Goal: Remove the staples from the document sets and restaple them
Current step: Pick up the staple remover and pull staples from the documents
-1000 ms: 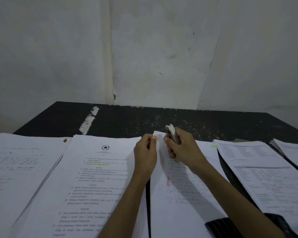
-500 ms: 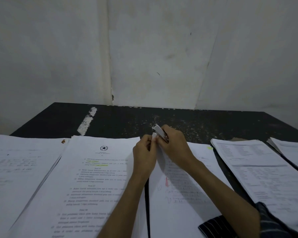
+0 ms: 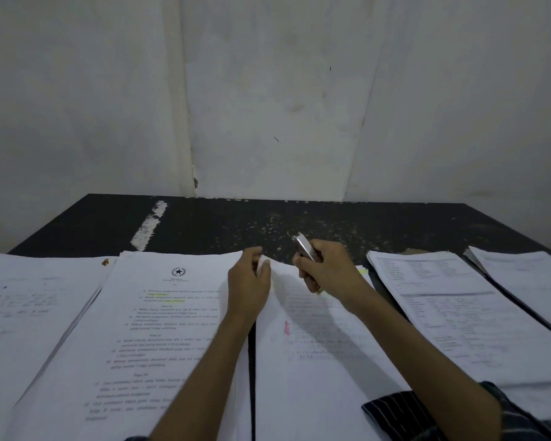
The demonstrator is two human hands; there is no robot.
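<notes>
1. Head view: a pale, stained wall (image 3: 268, 90) stands behind a black counter (image 3: 379, 224). The counter is scratched and has a white streak (image 3: 148, 227) of worn paint.
2. Five document sets lie side by side on the near part of the counter. The middle document set (image 3: 315, 361), with a small red mark on its top page, is the landmark here.
3. Just left of the middle document set lies a set with a star emblem (image 3: 172, 313). Further left lies a faintly written set (image 3: 29, 313).
4. Right of the middle document set, with a dark gap between, lies a set with tables (image 3: 458, 313). Beyond that one is a fifth set (image 3: 528, 272).
5. The left hand (image 3: 248, 288) is at the top left corner of the middle document set. Its grip is closed on this corner, pinching it, and the corner is a little lifted.
6. The right hand (image 3: 328, 272) is over the top edge of the middle document set, near the left hand but apart from it. Its grip is closed around a silver metal tool (image 3: 304, 248), which points up and away. I cannot tell if the tool is a stapler or a remover.
7. A striped sleeve (image 3: 395, 412) lies over the near right part of the middle document set.
</notes>
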